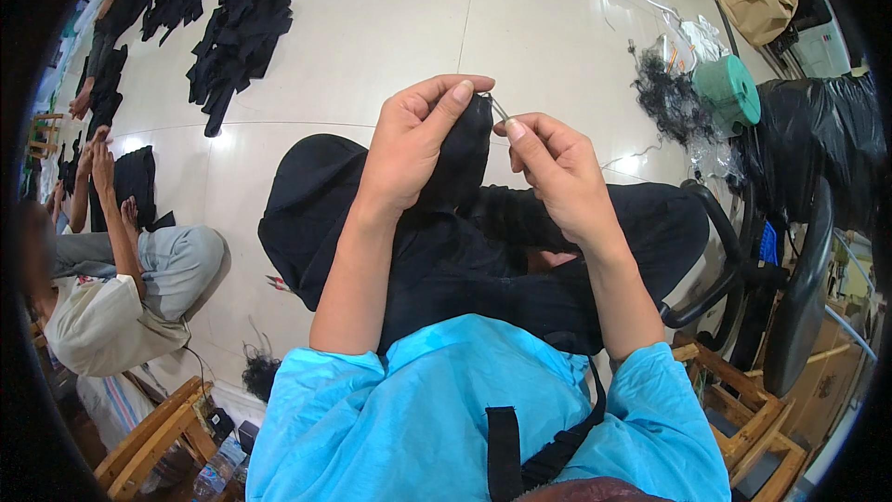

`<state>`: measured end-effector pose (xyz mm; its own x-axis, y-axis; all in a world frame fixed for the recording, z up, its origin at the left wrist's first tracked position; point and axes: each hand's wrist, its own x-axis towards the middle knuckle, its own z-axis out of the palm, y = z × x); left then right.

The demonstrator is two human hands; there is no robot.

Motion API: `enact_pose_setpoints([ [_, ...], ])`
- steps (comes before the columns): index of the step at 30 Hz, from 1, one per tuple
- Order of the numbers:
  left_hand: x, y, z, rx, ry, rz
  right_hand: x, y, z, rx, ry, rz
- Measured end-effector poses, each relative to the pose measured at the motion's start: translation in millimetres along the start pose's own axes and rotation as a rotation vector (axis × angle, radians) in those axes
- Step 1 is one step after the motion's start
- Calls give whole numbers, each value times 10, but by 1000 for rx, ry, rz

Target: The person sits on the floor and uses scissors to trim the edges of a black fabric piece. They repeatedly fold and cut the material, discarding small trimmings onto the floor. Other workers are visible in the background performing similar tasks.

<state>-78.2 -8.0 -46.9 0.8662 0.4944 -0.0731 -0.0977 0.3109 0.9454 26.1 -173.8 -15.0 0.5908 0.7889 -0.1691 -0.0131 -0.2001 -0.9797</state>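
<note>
Near the centre of the head view my left hand (412, 135) pinches the upper tip of a black cloth piece (465, 167), thumb on top. My right hand (548, 163) grips a thin silver metal tool (499, 108), perhaps tweezers, whose far end touches that tip beside my left fingertips. The cloth hangs down over my crossed, dark-trousered legs (650, 223), where more black fabric (311, 204) is bunched on the left. A small red-handled tool (277, 284) lies on the floor left of my lap.
Black cloth pieces (237, 37) lie upper left. A co-worker (139, 297) sits at the left. At right are a green roll (725, 88), tangled thread (674, 98), black bags (808, 130) and a black chair part (804, 288). Wooden stools (149, 437) stand at both lower sides.
</note>
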Motion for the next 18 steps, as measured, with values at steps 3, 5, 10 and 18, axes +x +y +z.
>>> enact_pose_setpoints([
  [3, -2, -4, -2, 9, -12, -10, 38, 17, -86, 27, -59, 63],
  [5, -9, 0, -2, 18, -14, -9, 29, -12, -112, 30, -55, 59],
  [10, -1, 10, 4, 21, -23, -8, 47, -57, -146, -9, -91, 45],
  [18, -11, -16, 15, 17, -22, 15, 104, 2, -134, -92, -61, -84],
])
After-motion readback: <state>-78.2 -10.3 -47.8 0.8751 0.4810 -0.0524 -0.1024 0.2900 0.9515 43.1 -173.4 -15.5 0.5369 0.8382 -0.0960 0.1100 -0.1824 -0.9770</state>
